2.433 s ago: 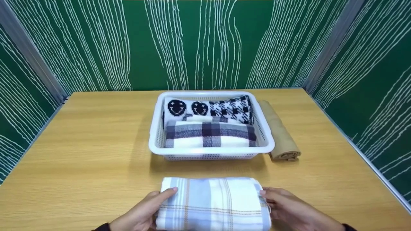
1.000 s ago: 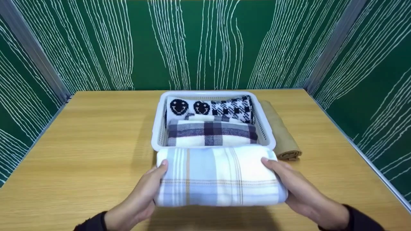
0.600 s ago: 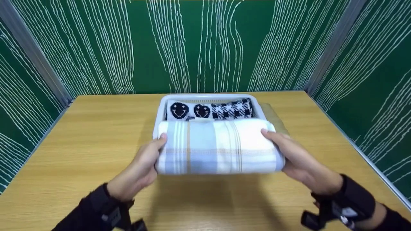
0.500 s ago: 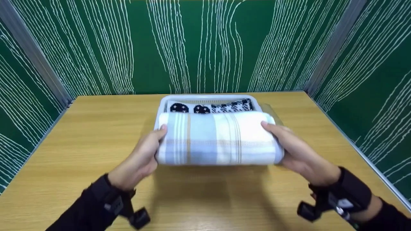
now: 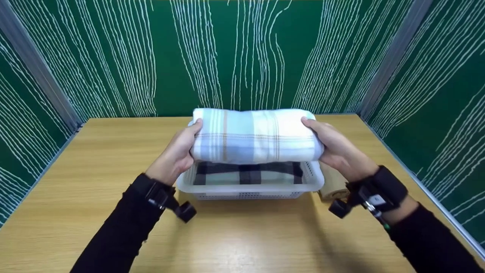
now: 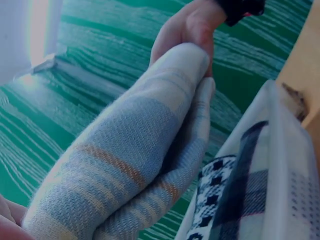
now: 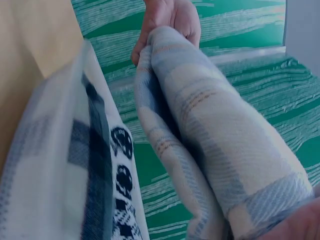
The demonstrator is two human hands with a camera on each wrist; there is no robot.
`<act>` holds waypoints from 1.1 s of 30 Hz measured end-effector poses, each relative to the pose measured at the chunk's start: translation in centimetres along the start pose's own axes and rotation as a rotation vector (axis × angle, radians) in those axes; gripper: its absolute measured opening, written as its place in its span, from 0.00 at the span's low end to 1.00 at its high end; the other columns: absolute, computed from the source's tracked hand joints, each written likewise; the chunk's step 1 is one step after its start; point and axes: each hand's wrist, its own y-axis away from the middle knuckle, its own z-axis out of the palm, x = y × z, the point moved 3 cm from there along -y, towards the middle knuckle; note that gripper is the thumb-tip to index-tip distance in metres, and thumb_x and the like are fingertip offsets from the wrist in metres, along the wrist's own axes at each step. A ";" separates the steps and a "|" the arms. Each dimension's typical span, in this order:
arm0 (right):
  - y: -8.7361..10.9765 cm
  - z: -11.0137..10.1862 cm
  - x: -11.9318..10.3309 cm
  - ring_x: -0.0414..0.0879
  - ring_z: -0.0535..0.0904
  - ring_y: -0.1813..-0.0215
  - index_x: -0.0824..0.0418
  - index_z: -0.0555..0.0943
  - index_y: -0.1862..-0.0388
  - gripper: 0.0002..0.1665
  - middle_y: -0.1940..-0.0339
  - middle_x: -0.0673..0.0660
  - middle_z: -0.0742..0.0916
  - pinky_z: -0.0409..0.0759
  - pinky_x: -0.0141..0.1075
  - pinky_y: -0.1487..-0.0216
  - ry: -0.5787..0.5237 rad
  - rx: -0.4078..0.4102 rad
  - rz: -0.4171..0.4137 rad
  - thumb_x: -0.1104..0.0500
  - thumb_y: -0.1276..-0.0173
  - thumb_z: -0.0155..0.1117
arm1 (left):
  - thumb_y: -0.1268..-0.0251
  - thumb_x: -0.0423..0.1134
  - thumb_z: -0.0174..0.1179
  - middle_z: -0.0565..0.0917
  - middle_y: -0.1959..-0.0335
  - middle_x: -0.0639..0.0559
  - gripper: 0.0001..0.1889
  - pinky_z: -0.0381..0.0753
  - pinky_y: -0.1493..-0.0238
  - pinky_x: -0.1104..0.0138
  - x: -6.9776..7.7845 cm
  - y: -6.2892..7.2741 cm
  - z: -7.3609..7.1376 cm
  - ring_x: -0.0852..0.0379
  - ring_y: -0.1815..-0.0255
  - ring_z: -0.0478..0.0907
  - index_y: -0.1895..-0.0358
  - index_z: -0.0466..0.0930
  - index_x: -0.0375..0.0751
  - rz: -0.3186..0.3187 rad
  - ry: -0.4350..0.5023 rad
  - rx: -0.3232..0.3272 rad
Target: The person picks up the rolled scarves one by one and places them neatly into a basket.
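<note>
A folded plaid scarf (image 5: 257,136), white and light blue with thin tan lines, is held level above the basket. My left hand (image 5: 178,148) grips its left end, thumb on top. At the opposite end my right hand (image 5: 335,146) does the same. Below, the white plastic basket (image 5: 250,188) holds a dark-and-white plaid scarf (image 5: 250,176) near its front. Behind that one, a black-and-white patterned knit (image 7: 122,185) shows in both wrist views; the held scarf hides it in the head view. Both wrist views show the scarf's folded layers, with a gap between them.
A rolled tan cloth (image 5: 333,182) lies on the wooden table (image 5: 242,239) against the basket's right side, partly behind my right wrist. Green panels (image 5: 166,76) with white lines stand at the back and both sides. Each wrist wears a black strapped camera.
Both hands have lifted the light plaid scarf from the table's front and carried it forward over the basket. It now covers the basket's back part in the head view; the basket has stayed put.
</note>
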 end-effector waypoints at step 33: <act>-11.3 -2.9 0.9 0.43 0.78 0.64 0.59 0.67 0.51 0.13 0.66 0.52 0.82 0.77 0.34 0.59 0.157 0.052 0.003 0.51 0.24 0.44 | 0.23 0.49 0.33 0.68 0.62 0.48 0.21 0.73 0.64 0.66 -1.4 -11.1 -0.4 0.56 0.65 0.69 0.42 0.62 0.36 -0.026 -0.197 0.109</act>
